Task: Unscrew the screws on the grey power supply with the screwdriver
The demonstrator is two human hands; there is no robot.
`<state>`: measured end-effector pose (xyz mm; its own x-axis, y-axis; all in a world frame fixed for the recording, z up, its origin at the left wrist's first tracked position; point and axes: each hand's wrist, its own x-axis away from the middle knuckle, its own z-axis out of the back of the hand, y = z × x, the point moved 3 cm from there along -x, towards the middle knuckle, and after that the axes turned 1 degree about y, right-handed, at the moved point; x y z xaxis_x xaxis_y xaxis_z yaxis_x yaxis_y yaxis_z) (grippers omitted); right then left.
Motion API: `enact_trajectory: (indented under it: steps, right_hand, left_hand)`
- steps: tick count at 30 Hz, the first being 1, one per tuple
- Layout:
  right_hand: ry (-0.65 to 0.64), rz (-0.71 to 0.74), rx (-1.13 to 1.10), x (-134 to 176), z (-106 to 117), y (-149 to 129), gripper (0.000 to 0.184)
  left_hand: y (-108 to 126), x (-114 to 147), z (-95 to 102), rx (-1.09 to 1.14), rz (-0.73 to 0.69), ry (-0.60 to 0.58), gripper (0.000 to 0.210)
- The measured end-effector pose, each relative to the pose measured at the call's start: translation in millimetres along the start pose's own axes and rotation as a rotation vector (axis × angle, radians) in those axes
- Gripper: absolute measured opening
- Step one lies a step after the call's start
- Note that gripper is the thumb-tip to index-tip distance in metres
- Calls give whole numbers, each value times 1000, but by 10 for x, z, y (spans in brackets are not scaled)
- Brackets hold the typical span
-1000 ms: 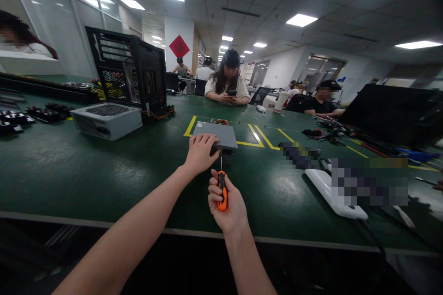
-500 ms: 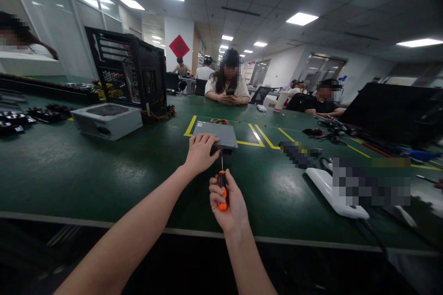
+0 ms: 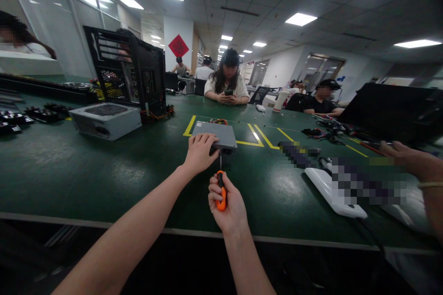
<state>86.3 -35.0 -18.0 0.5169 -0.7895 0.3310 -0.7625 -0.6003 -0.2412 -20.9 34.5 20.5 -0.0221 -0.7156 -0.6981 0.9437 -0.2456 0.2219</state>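
Two hands were on this one, both close in. The left hand point(image 3: 201, 152) was clamped over the near edge of a grey box point(image 3: 223, 133), fingers laid across the top and thumb tucked down by the front side. So the box sat partly under that hand and just beyond it, on the green surface point(image 3: 138, 189), with coloured wires point(image 3: 221, 121) poking out at the far end. Couldn't tell if its near edge was lifted a bit. The right hand point(image 3: 231, 203) was lower and closer in, curled snugly round the handle of a screwdriver point(image 3: 220, 203), shaft pointing away at the box's near side. Whether the tip was properly seated in anything, no idea, too small to see.

What could've gone wrong, imo: if the shaft wasn't lined up, the tip might have skidded off, and the left thumb was right beside it, so hello scraped thumb. Pushing too hard could've slid the box away, since only one hand braced it.

Well left of the left hand sat a second box point(image 3: 107, 122) with a black case point(image 3: 131, 71) behind it, neither really in the way. Far right of the right hand, past a white slab point(image 3: 330, 193), was someone else's hand point(image 3: 398, 153), blurry. A bump on the surface from there might have jogged the tip.
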Motion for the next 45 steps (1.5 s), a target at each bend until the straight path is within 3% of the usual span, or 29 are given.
enact_trajectory:
  steps: [27,45]
  right_hand:
    - [-12,-31,57,-9,-9,3,26]
    - [32,27,19,-3,-1,3,22]
  left_hand:
    - [6,-1,3,11,5,0,30]
    - [9,-7,13,19,3,-4,30]
